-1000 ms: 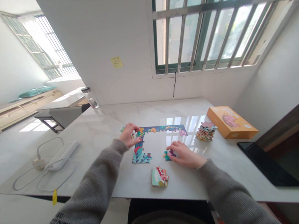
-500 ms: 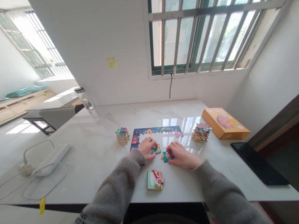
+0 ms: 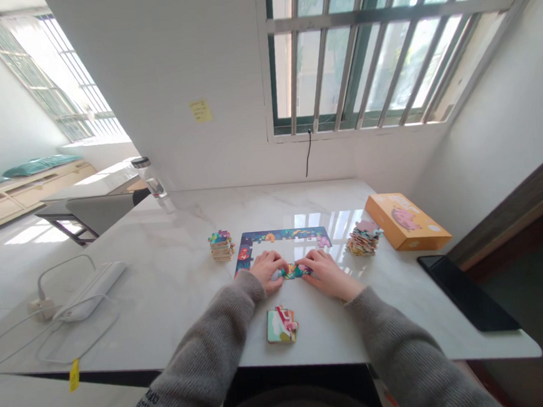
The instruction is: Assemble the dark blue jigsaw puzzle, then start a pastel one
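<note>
A partly built jigsaw border (image 3: 283,234) with a dark blue sea picture lies on the table, its top row and left side joined. At its lower edge, my left hand (image 3: 267,271) is closed with fingertips on a teal and yellow puzzle piece (image 3: 287,271). My right hand (image 3: 326,274) pinches another colourful puzzle piece (image 3: 300,270) right beside it. The two pieces look in contact, but the fingers cover part of them. Closer to my body sits a small pile of puzzle pieces (image 3: 281,326) with a pale green and red top one.
Stacks of puzzle pieces stand left (image 3: 221,246) and right (image 3: 363,239) of the border. An orange box (image 3: 407,221) and a black tablet (image 3: 466,293) lie at the right. A power strip (image 3: 90,292) with cable is at the left; a bottle (image 3: 150,178) stands farther back.
My right hand has moved its puzzle piece up and left, against the piece under my left hand. The left hand has stayed almost in place.
</note>
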Demonstrator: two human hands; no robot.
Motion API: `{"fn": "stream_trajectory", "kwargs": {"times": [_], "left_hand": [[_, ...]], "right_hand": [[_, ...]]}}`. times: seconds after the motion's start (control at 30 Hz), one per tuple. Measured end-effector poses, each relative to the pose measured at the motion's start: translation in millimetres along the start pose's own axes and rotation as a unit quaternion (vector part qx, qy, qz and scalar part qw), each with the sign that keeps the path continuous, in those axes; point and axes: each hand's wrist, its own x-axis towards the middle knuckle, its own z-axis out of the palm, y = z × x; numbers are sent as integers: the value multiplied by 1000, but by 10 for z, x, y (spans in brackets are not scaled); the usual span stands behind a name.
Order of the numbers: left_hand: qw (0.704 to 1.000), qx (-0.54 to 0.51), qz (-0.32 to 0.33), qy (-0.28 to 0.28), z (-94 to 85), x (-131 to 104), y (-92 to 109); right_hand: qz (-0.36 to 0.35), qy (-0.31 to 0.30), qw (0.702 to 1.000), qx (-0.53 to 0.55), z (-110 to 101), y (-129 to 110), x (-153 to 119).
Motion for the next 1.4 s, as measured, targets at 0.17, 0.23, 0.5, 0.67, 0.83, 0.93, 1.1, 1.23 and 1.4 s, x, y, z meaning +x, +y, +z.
{"fn": "stream_trajectory", "kwargs": {"times": [0.17,0.23,0.5,0.67,0.83,0.93,1.1,1.23,1.4], "left_hand": [[1000,0,4,13,21,-3,-12],[1000,-2,8,17,25,-1,-14],[1000,-3,5,20,32,1,-3],[1000,-3,10,23,49,7,-20],[994,-51,19,100,-97,-33,-141],[985,-64,-3,158,-221,-164,-245],[983,-85,-32,162,-251,-485,-295],[985,-83,-43,146,-194,-660,-234],[991,-52,-39,120,-148,-716,-198]], "right_hand": [[-2,-11,1000,2,-26,-35,-7],[-2,-11,1000,2,-34,-52,-4],[-7,-12,1000,-17,-47,-131,-7],[-10,1,1000,1,-16,-149,0],[-32,-2,999,29,27,-147,38],[-34,1,999,29,49,-133,51],[-37,6,998,40,76,-150,97],[-49,-3,997,59,64,-220,143],[-53,-33,995,77,11,-311,135]]}}
